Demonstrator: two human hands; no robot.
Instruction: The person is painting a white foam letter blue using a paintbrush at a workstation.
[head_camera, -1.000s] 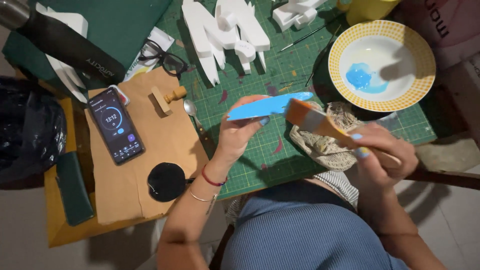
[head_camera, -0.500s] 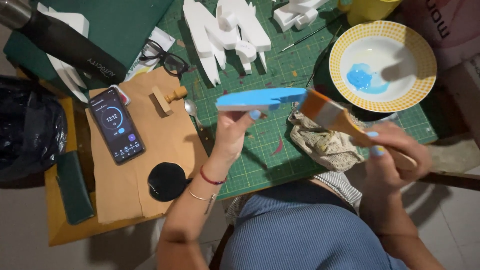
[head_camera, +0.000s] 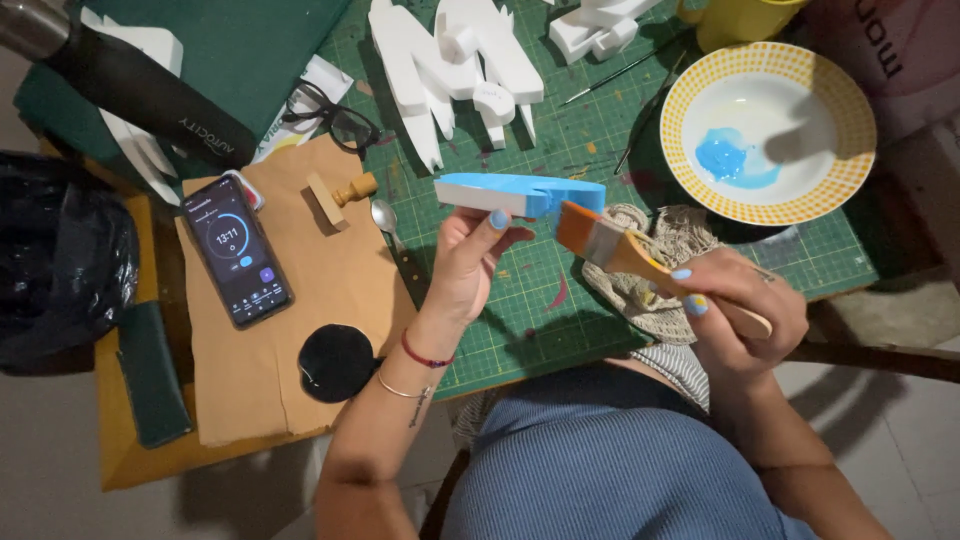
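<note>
My left hand (head_camera: 468, 262) holds a flat foam shape (head_camera: 518, 192), painted light blue on top and white along its near edge, level above the green cutting mat (head_camera: 560, 310). My right hand (head_camera: 742, 300) grips the wooden handle of a wide flat paintbrush (head_camera: 628, 253). The brush's orange-tipped bristles touch the right end of the foam shape. A yellow-rimmed white plate (head_camera: 770, 132) with a puddle of blue paint sits at the upper right of the mat.
Unpainted white foam letters (head_camera: 450, 62) lie at the mat's far side. A crumpled rag (head_camera: 650, 290) lies under my right hand. A phone (head_camera: 236, 250), wooden stamp (head_camera: 342, 194), spoon (head_camera: 384, 216) and black lid (head_camera: 336, 362) rest on brown paper. Glasses (head_camera: 330, 112) and a black bag (head_camera: 50, 260) lie left.
My left hand has turned the foam shape and shifted it slightly left, its white edge now facing me. The brush has swung left and its bristles now meet the shape's right end.
</note>
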